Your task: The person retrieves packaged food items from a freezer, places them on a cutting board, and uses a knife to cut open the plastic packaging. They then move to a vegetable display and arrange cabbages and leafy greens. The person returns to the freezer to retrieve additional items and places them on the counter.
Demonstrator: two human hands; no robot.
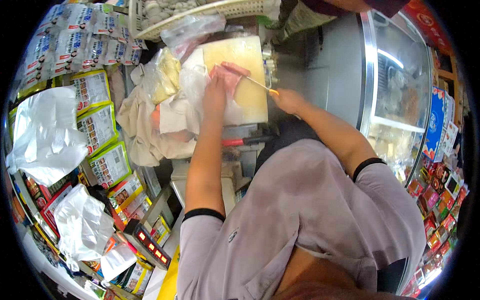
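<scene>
A piece of pink raw meat (233, 78) lies on a pale yellow cutting board (252, 108) ahead of me. My left hand (215, 92) rests on the meat, its fingers pressing it against the board. From the right, my right hand (288, 100) grips the yellow handle of a knife (258, 84). The narrow blade reaches over the board to the meat's right side, where a strip (236, 68) lies partly separated at the far end. Clear plastic (193, 80) is bunched at the board's left edge, next to my left wrist.
Beige cloths (140, 120) and a bag of yellowish food (167, 73) are left of the board. Behind it stands a cream plastic basket (243, 10). A glass-topped cabinet (397, 86) stands right. A red digital display (148, 243) and packets (98, 129) are left. Someone's clothing (305, 20) shows at top.
</scene>
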